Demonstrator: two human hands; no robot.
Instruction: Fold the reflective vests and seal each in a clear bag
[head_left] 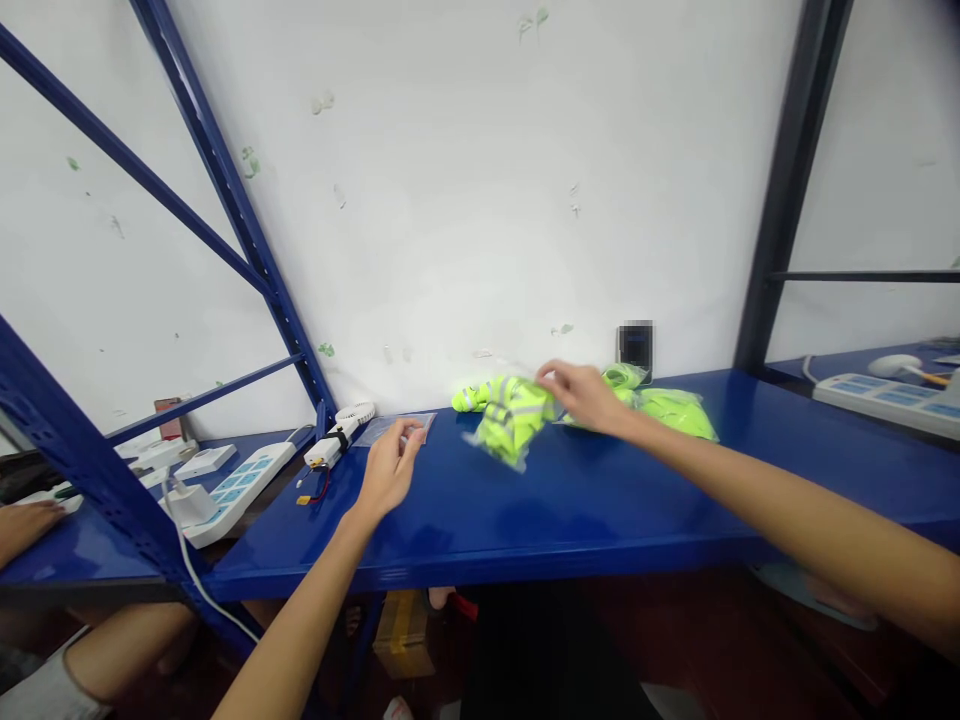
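My right hand [581,395] pinches the yellow-green bundle [510,415] at its right end to lift it, while my open left hand [390,465] hovers left of it, fingertips at a clear bag [394,428].

A white wall [465,200], flecked with small green marks, fills the view from nine to three o'clock. Dark blue steel racking uprights [232,200] cross it diagonally at ten o'clock, and a blue surface [600,500] runs below.

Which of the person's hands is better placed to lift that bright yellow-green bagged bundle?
The right hand, probably: its fingers already rest on the bagged yellow-green bundle. The left hand is further left, at a clear flat bag.
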